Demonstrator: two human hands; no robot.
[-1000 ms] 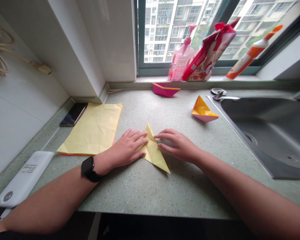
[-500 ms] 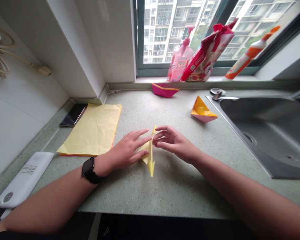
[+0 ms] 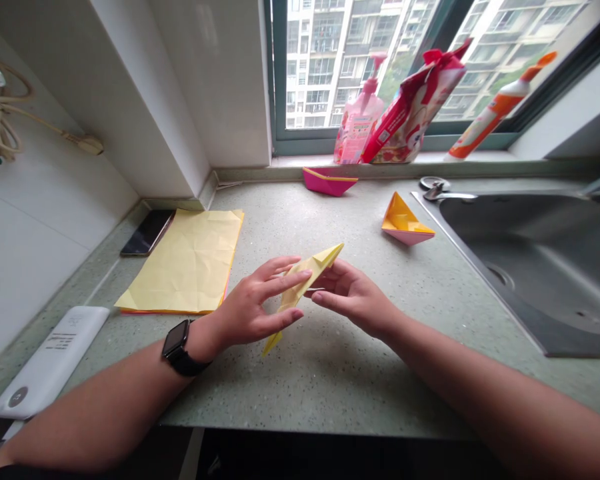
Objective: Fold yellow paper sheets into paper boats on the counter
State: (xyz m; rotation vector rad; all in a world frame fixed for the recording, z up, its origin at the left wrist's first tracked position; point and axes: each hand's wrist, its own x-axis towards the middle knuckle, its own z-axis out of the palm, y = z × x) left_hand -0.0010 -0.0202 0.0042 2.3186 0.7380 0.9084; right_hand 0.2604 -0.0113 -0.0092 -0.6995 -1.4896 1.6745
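Observation:
Between my two hands a folded piece of yellow paper [image 3: 300, 279] is held a little above the counter, its long shape slanting from lower left to upper right. My left hand [image 3: 250, 298], wearing a black watch [image 3: 179, 343], has its index finger across the paper's upper face and its thumb along the near side. From the right, my right hand [image 3: 355, 298] grips the paper, with fingers partly hidden behind it and the thumb in front. Farther back stand a magenta paper boat [image 3: 329, 183] and a pink-and-orange paper boat [image 3: 407, 230].
A stack of yellow paper [image 3: 187, 260] lies at left, beside a dark phone [image 3: 147, 232]. A white power bank [image 3: 50, 360] is nearer. The metal sink [image 3: 540, 280] is at right. On the windowsill are a pink pump bottle [image 3: 359, 127], a red bag [image 3: 415, 110] and an orange-and-white bottle [image 3: 495, 117].
The yellow paper has turned from nearly upright and edge-on to a slant, showing its broad face. My right fingers have shifted behind it, while my left hand stays almost in place.

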